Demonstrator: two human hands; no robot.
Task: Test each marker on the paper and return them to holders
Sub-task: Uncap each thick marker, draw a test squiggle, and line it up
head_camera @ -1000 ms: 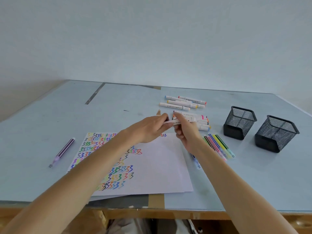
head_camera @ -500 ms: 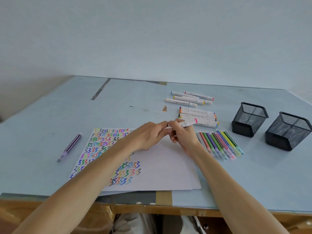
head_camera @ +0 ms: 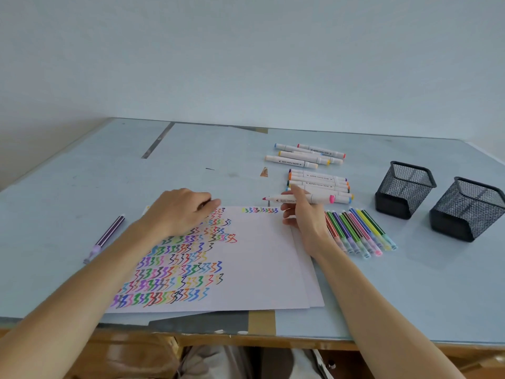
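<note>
Purple pen lies left of the paper. My left hand sits curled at the paper's top-left corner; whether it holds anything, can't tell. My right hand grips an uncapped pink marker level above the paper's top-right corner. Two mesh holders stand right of the paper.

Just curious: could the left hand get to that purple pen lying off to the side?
Probably yes. The purple pen lies alone on bare table, nothing between it and the left hand, though its curled fingers seem to hold something.

White paper bears multicoloured zigzags; black mesh holders.
</note>
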